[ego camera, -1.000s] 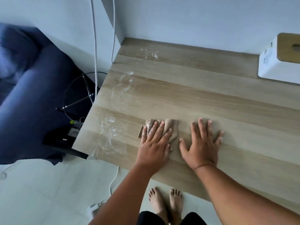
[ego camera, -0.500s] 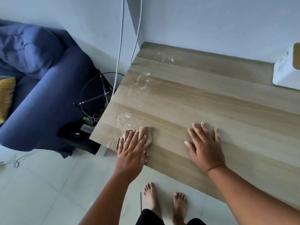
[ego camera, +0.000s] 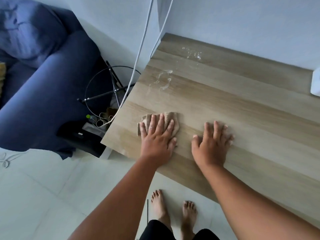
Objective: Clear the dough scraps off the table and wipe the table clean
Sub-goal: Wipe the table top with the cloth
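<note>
My left hand (ego camera: 156,135) presses flat, fingers spread, on a folded brown cloth (ego camera: 171,118) near the left front corner of the wooden table (ego camera: 242,104). To its right, my right hand (ego camera: 212,141) rests flat on the bare wood with straight fingers. White floury smears (ego camera: 163,80) lie on the table farther back, along the left edge. More white specks (ego camera: 193,54) sit close to the back left corner by the wall.
A white box (ego camera: 316,84) stands at the table's right back edge. Two white cables (ego camera: 143,40) hang down past the left back corner. A blue sofa (ego camera: 43,80), a black wire stand (ego camera: 110,87) and floor clutter lie left of the table. My bare feet (ego camera: 173,212) stand below the front edge.
My left hand slid the cloth left to the table's corner and then back right. The smears near the front left corner are gone. My right hand stayed flat on the table.
</note>
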Demonstrator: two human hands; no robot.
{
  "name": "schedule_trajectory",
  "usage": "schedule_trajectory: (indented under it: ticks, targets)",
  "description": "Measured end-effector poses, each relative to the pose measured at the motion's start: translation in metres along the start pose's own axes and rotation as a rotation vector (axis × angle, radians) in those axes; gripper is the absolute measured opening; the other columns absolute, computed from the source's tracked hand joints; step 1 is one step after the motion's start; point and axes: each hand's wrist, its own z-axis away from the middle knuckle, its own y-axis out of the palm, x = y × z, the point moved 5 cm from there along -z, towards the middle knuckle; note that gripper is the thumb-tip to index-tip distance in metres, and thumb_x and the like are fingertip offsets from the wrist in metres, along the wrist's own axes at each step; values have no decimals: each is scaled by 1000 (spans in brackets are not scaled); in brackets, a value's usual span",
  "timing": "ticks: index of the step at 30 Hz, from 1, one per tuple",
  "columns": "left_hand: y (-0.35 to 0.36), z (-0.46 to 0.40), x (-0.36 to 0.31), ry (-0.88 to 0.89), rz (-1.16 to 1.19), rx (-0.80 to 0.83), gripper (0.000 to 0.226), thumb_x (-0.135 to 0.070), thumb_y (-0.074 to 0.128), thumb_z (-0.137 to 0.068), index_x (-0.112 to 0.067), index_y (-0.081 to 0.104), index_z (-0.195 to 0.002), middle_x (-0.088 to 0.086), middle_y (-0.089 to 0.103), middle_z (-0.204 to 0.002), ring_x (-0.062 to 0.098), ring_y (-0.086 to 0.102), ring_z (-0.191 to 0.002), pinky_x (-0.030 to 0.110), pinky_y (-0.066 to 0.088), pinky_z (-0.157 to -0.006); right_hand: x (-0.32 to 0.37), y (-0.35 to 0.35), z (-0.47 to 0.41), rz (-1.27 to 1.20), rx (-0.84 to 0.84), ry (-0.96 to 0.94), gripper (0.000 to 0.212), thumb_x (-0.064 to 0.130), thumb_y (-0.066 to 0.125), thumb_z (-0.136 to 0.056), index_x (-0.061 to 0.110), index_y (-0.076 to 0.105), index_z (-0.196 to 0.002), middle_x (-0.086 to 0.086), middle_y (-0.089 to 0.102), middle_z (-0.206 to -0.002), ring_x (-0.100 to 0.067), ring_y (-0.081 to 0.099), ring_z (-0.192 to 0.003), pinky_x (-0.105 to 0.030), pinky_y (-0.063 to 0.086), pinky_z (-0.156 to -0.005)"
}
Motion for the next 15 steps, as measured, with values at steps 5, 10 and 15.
schedule_trajectory:
  ticks: [5,10,15]
  targets:
    - [2,33,15,339,36,-79,58,-43,44,-101,-34,39,-158,-4,19,-172,23,7,-160,62,16,-124,3,10,-2,99,-11,5,75,55,34,-89,19,45,-155,-10,25,-170,-42,12,-158,-71,4,-123]
    - [-1,50,91,326,52,-101,59,-41,48,-100,-32,39,-158,-5,22,-171,23,14,-160,62,20,-123,3,10,-3,152,12,19,77,58,34,-91,20,42,-157,-9,22,-172,-39,9,-159,-70,2,-123]
    - [-14,25,143,200,21,-79,59,-46,38,-103,-31,35,-160,-3,18,-172,25,8,-160,64,17,-123,5,7,-3,162,33,33,79,59,31,-90,21,40,-158,-7,18,-173,-38,5,-160,-69,2,-123]
